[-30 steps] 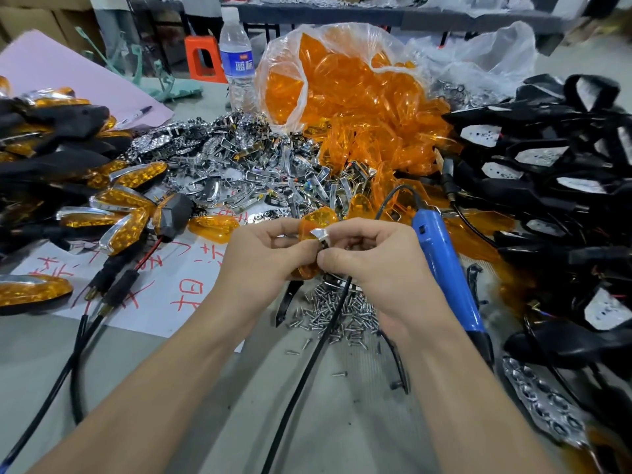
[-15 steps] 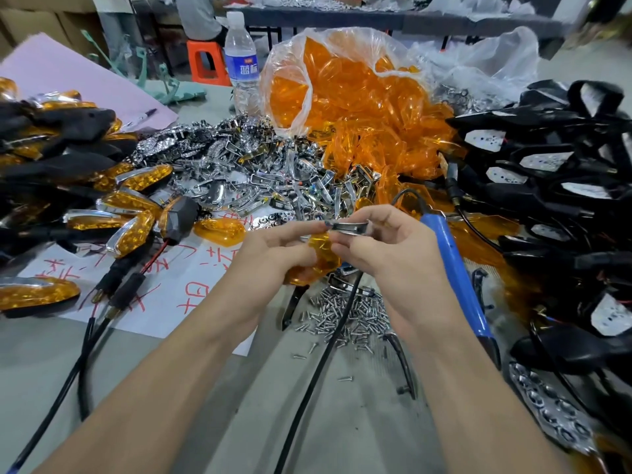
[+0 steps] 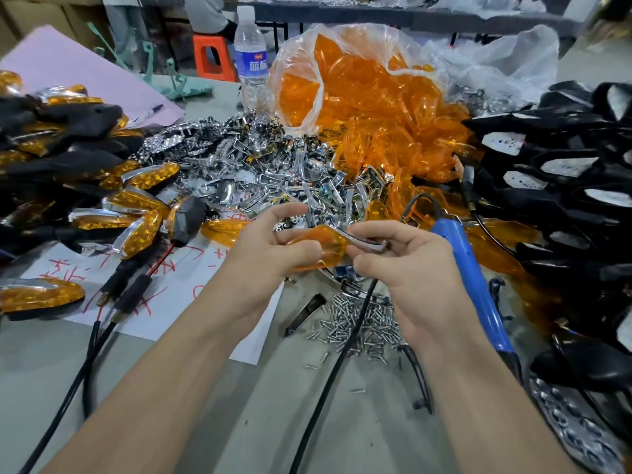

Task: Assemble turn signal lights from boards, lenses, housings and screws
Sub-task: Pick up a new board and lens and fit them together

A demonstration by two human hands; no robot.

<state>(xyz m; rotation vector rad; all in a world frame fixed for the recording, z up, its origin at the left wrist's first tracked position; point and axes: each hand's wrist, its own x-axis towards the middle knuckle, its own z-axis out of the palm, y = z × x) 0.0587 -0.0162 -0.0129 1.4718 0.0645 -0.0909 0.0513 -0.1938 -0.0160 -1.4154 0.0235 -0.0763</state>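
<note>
My left hand (image 3: 263, 254) holds an orange lens (image 3: 321, 242) over the middle of the table. A chrome trim piece (image 3: 367, 241) lies against that lens, pinched by my right hand (image 3: 410, 265). Loose screws (image 3: 359, 326) lie heaped just below my hands. A pile of chrome pieces (image 3: 260, 172) sits behind them. Orange lenses (image 3: 369, 107) spill from a clear bag at the back. Black housings (image 3: 561, 179) are stacked on the right. Finished lights (image 3: 136, 206) lie on the left.
A blue electric screwdriver (image 3: 468, 268) lies right of my right hand, its black cable (image 3: 328, 371) running toward me. A water bottle (image 3: 251, 59) stands at the back. White paper with red writing (image 3: 178, 295) lies left of centre, black wired plugs (image 3: 126, 289) on it.
The chrome piece has gone from end-on between my fingertips to lying flat along the orange lens. My hands have drawn slightly apart, and the lens now shows plainly in my left hand.
</note>
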